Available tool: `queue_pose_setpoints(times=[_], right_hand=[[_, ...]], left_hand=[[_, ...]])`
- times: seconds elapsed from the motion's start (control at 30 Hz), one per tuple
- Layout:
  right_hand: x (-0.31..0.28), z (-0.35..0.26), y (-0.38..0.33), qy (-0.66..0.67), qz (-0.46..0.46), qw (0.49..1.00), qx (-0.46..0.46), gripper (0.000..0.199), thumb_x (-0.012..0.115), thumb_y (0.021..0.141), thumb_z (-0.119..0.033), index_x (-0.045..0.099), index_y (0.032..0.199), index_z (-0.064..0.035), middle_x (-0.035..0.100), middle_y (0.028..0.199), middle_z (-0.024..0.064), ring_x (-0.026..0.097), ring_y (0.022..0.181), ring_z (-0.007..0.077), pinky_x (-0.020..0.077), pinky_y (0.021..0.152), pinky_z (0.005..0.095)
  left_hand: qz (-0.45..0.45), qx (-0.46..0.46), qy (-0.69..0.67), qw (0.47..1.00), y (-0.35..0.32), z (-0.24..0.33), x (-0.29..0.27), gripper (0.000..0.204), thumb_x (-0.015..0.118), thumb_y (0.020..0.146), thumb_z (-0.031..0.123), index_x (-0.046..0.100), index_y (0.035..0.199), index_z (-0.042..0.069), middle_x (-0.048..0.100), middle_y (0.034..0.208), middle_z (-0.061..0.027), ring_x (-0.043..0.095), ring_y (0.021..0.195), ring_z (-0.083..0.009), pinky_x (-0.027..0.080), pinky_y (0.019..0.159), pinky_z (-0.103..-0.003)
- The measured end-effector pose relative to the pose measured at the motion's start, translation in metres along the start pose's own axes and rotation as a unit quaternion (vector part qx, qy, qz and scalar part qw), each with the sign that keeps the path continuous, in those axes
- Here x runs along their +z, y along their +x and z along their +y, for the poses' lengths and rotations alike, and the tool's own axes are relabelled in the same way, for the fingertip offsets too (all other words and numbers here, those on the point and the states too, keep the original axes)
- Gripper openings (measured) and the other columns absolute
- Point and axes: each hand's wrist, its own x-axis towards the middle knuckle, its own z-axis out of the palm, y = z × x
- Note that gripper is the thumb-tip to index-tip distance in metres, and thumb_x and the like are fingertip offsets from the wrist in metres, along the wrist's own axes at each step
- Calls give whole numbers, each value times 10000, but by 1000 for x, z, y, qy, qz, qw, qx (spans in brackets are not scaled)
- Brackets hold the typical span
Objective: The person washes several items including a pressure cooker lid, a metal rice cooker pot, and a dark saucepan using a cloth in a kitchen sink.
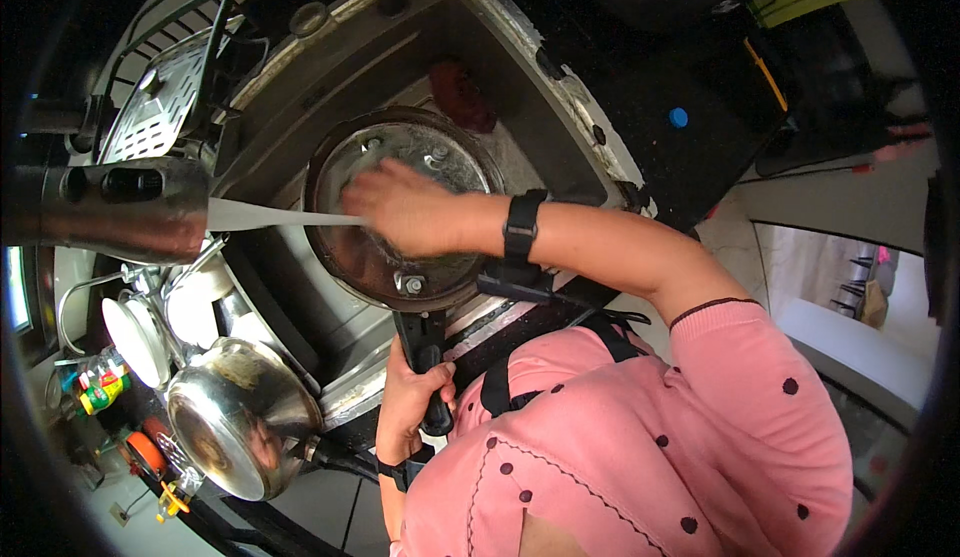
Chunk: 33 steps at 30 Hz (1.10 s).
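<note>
head view: the left hand [415, 389] is curled round the black handle [420, 339] at six o'clock of a round metal lid [345, 255], over the sink [275, 122]. the right hand [405, 207], blurred, spans the lid's middle, fingers extended; whether it grips anything, i cannot tell. from nine o'clock, water [272, 216] streams from the faucet [165, 227].

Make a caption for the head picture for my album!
White water pours over round, dark-rimmed metal cookware; left hand grips its black handle, blurred right hand over it.
</note>
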Motion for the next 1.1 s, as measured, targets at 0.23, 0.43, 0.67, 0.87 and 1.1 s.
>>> queue_pose_setpoints(times=[0.23, 0.43, 0.67, 0.87, 1.1], right_hand=[[-1, 30, 22, -35, 57, 996, 56, 412, 601, 710, -101, 564, 1119, -68, 535, 1179, 96, 414, 1240, 305, 310, 1013, 498], [10, 18, 28, -19, 125, 992, -5, 308, 564, 706, -79, 625, 1007, -65, 604, 1008, 100, 511, 1078, 293, 395, 890, 444], [20, 74, 12, -84, -20, 982, 170, 248, 582, 706, -69, 649, 943, -34, 619, 941, 121, 537, 976, 303, 442, 827, 390], [29, 86, -10, -71, -17, 978, 196, 249, 630, 666, -50, 633, 910, -2, 592, 989, 141, 531, 991, 325, 469, 816, 404], [28, 53, 11, -19, 54, 994, 98, 229, 615, 684, -22, 646, 909, -49, 604, 936, 132, 560, 952, 334, 469, 807, 416]], left_hand=[[2, 6, 23, 1000, -3, 3, 3, 447, 551, 692, -70, 396, 1104, 6, 502, 631, -74, 482, 415, -161, 435, 392, -307], [17, 17, 53, 998, 1, -1, -3, 441, 549, 701, -72, 395, 1107, 6, 499, 630, -73, 487, 429, -160, 435, 393, -307], [-3, -5, -43, 999, -5, 6, 1, 446, 570, 718, -64, 393, 1116, 28, 499, 651, -54, 493, 443, -129, 436, 396, -271], [-5, 2, -27, 1000, 0, 2, 2, 440, 571, 725, -58, 397, 1118, 35, 477, 599, -61, 478, 428, -149, 413, 382, -299], [10, -5, -18, 1000, -2, 11, 6, 452, 584, 721, -52, 392, 1123, 29, 476, 601, -64, 480, 420, -157, 419, 390, -304]])
